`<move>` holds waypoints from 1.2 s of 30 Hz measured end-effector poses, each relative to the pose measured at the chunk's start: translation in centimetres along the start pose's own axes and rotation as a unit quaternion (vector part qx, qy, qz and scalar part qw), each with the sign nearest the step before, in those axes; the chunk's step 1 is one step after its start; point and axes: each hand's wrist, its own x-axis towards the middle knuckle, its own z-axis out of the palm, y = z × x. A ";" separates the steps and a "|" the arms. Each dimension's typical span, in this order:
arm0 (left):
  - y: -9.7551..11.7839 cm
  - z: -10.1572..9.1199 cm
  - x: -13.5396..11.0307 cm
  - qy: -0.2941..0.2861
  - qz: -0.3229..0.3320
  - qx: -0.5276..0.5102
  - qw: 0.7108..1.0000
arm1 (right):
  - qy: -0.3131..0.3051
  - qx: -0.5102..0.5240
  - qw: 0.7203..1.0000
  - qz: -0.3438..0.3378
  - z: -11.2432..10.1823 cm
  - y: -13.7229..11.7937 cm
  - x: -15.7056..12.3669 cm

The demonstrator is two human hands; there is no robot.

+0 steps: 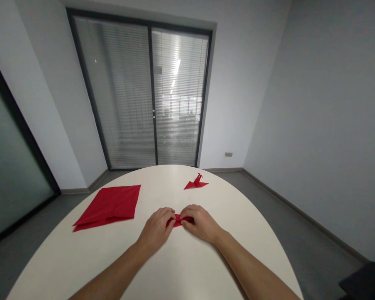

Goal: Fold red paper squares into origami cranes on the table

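Narrow and two-sided, the grip is shared by the left hand (158, 227) and the right hand (201, 223), with a small piece of red paper (177, 223) pinched between the thumb and fingertips of each. No gap is left to be crossed: the paper is met by both hands at once, its left part covered by the left fingers and its right part by the right ones, so neither hand can be called nearer. From the left hand the paper lies to the right; from the right hand, to the left.

Its visible length is seen to run crosswise, from one hand toward the other, and this appears to be its long axis, though both ends are largely hidden by fingers. Whether a point or tip is formed at either end cannot be told. The paper is held low over the tabletop (175, 271), in front of the body; whether the surface is touched by it cannot be made out.

Beyond the hands, a little to the right, a folded red paper bird (197, 183) is placed with its wings spread sideways. To the left, well apart from the hands, larger folded red paper (112, 204) is laid flat, with a corner directed toward the near left.
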 end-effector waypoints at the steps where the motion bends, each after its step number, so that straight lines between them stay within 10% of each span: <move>1: 0.1 -0.1 0.0 -0.001 0.003 0.000 1.000 | 0.000 0.004 1.000 0.001 0.1 0.0 0.0; 36: 1.1 -0.7 0.3 -0.014 -0.012 0.086 0.996 | -0.018 0.084 0.995 0.059 -1.1 1.2 -0.6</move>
